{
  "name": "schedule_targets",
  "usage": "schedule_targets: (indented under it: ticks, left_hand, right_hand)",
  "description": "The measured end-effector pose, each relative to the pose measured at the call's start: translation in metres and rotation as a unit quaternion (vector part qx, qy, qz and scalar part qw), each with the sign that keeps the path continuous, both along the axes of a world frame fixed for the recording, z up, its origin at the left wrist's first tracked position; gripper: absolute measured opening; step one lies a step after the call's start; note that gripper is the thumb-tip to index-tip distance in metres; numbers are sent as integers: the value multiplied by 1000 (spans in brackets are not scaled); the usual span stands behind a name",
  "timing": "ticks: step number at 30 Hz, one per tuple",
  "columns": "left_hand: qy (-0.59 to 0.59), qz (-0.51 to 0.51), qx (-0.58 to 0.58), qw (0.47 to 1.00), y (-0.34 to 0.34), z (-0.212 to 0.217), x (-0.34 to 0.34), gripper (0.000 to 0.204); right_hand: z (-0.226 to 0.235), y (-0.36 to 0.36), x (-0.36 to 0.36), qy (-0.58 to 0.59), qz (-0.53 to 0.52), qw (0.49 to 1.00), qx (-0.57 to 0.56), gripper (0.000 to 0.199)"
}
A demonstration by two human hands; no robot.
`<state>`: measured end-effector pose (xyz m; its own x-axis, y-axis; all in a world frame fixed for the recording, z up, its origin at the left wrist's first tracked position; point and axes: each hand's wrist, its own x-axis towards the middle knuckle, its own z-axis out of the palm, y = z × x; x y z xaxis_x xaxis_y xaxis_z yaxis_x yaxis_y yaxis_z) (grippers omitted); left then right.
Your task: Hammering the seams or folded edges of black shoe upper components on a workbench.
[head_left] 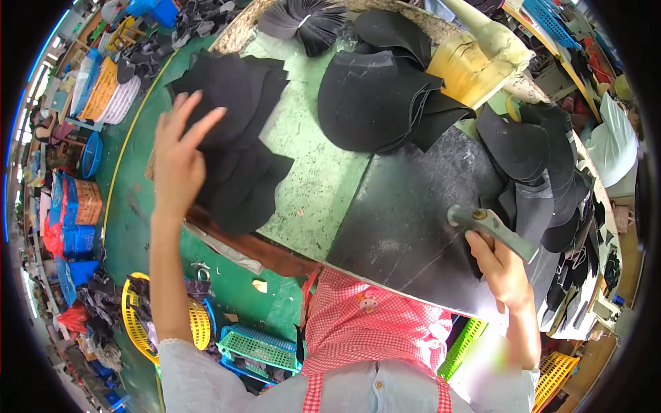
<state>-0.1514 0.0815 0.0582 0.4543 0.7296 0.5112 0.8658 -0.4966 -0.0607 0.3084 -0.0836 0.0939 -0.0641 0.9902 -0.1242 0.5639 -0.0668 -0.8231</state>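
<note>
My left hand (180, 158) is raised at the table's left edge, fingers spread and holding nothing. Beside its fingertips lie overlapping black cut pieces (231, 96), with more black pieces (248, 189) fanned out nearer to me. My right hand (501, 272) is closed round a hammer (508, 235), whose metal head has a round face pointing left and a flattened end to the right. Under the hammer lies a dark, scuffed work board (406, 206). Rounded black pieces (365, 103) are stacked at the board's far edge, and further curved black pieces (516, 144) overlap to its right.
A yellowed, crusted container (465, 65) stands at the table's far side, near a fanned black bundle (303, 24). Dark strips and scraps (575, 275) crowd the right edge. Below the table are a yellow basket (138, 320) and a green basket (258, 350).
</note>
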Motion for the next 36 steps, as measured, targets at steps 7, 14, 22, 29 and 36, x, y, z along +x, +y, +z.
schedule_targets:
  ticks: [7, 14, 22, 29, 36]
  left_hand:
    - [-265, -201, -87, 939, 27, -42, 210, 95]
    - [-204, -306, -143, 919, -8, -55, 190, 21]
    - [-93, -342, -440, 825, -162, -17, 183, 63]
    - [-177, -201, -288, 919, -90, -42, 200, 44]
    - [-220, -262, -315, 885, -83, -56, 197, 28]
  right_hand:
    - [20, -1, -10, -20, 73, 997, 30, 10]
    - [26, -21, 17, 25, -29, 997, -60, 9]
    - [3, -24, -1, 33, 123, 988, -83, 19]
    - [-18, -21, -18, -33, 153, 984, -88, 18]
    - [-18, -19, -22, -62, 151, 985, -55, 19]
